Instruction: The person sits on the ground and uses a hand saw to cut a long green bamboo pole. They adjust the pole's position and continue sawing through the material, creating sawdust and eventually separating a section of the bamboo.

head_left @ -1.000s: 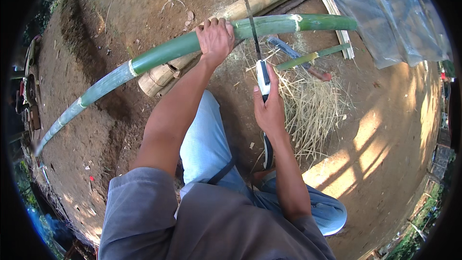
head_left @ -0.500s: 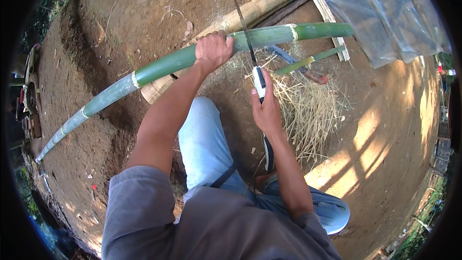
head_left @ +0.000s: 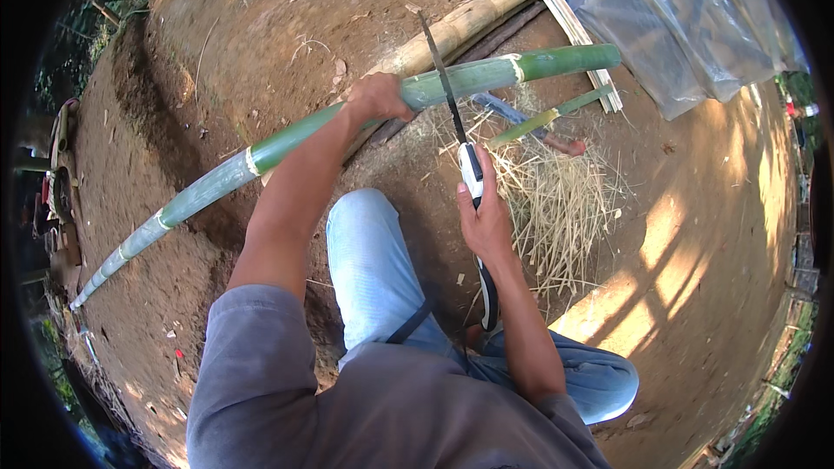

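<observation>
A long green bamboo pole [head_left: 479,77] slants across the view, its thin end low at the far left. My left hand [head_left: 380,97] is closed over it from above, left of the saw. In my right hand [head_left: 488,224] is the white-and-black handle of a hand saw [head_left: 449,97]. The dark blade crosses the pole just right of my left hand, its tip pointing away from me. Whether the teeth have cut into the bamboo, I cannot tell. Under the pole lie a long knife [head_left: 511,109] with a brown handle and a thin green bamboo strip [head_left: 551,116].
A thick tan bamboo log [head_left: 460,30] lies on the earth behind and beneath the pole. Pale split strips [head_left: 569,17] and clear plastic sheeting [head_left: 686,30] are at the far right. Straw-like shavings [head_left: 560,226] are heaped beside my right forearm. An earth bank [head_left: 139,95] rises at left.
The saw and my right hand have come slightly toward me, with more blade showing between pole and handle. My left hand still grips the pole. The whole view has shifted a little.
</observation>
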Action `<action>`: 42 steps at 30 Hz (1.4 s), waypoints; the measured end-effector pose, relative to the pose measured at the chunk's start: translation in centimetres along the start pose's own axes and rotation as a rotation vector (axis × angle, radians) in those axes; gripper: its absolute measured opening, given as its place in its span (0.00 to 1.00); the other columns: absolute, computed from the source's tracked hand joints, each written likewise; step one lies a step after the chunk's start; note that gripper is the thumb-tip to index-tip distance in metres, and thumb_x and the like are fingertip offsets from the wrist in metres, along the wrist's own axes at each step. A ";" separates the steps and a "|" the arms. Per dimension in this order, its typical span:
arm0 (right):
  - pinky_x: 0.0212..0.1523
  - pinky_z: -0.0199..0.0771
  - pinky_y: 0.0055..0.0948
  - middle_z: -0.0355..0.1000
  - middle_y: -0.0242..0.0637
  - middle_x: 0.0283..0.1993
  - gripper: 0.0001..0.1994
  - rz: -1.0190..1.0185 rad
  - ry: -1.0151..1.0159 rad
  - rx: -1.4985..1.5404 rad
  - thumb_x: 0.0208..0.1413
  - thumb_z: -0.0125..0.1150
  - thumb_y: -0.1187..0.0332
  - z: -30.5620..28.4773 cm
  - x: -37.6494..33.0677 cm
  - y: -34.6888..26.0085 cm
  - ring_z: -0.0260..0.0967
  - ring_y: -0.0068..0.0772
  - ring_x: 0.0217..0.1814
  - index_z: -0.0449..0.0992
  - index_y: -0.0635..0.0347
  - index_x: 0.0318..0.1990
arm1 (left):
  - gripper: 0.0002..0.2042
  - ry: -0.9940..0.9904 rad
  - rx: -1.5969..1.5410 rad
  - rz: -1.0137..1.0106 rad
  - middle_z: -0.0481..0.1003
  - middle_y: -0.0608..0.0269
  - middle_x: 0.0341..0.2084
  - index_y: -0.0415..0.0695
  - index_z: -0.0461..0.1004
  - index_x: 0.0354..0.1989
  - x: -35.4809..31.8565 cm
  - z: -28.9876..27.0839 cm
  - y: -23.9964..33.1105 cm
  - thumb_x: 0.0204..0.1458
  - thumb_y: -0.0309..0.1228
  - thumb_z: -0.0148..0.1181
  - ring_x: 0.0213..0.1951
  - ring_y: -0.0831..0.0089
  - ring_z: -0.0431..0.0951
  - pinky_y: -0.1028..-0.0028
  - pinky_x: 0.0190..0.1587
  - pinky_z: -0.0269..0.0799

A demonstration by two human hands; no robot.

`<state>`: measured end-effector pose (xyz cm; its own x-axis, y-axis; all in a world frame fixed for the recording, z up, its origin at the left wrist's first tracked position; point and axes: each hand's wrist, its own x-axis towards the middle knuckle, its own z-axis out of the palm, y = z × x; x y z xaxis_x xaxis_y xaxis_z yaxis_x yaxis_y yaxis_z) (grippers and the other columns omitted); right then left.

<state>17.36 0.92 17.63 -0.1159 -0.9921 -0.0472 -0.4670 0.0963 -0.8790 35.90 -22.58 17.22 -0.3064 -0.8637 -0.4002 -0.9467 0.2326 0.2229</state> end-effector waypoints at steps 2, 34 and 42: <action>0.53 0.73 0.53 0.73 0.63 0.59 0.30 0.032 -0.019 0.002 0.70 0.50 0.64 0.0 0.3 -0.8 0.73 0.68 0.56 0.49 0.45 0.77 | 0.25 0.074 0.017 -0.027 0.82 0.46 0.44 0.41 0.80 0.47 -1.8 0.1 1.5 0.41 0.41 0.72 0.47 0.53 0.84 0.57 0.50 0.80; 0.50 0.77 0.51 0.71 0.58 0.62 0.32 -0.025 -0.056 -0.155 0.67 0.53 0.70 3.6 3.8 1.1 0.75 0.65 0.53 0.50 0.48 0.76 | 0.22 0.554 0.076 0.119 0.80 0.47 0.36 0.38 0.74 0.42 -1.2 6.5 0.4 0.39 0.35 0.72 0.38 0.50 0.84 0.58 0.42 0.81; 0.54 0.75 0.51 0.71 0.61 0.62 0.32 -0.046 -0.052 -0.105 0.67 0.54 0.71 4.5 7.3 0.1 0.73 0.66 0.58 0.50 0.49 0.75 | 0.23 0.527 0.099 0.098 0.81 0.46 0.35 0.38 0.74 0.44 -0.8 6.5 0.2 0.40 0.35 0.71 0.38 0.51 0.84 0.58 0.41 0.82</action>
<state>20.42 -6.71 15.08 -0.0481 -0.9983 -0.0342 -0.5600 0.0553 -0.8267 35.32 -18.94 11.76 -0.3262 -0.9371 0.1240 -0.9289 0.3421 0.1420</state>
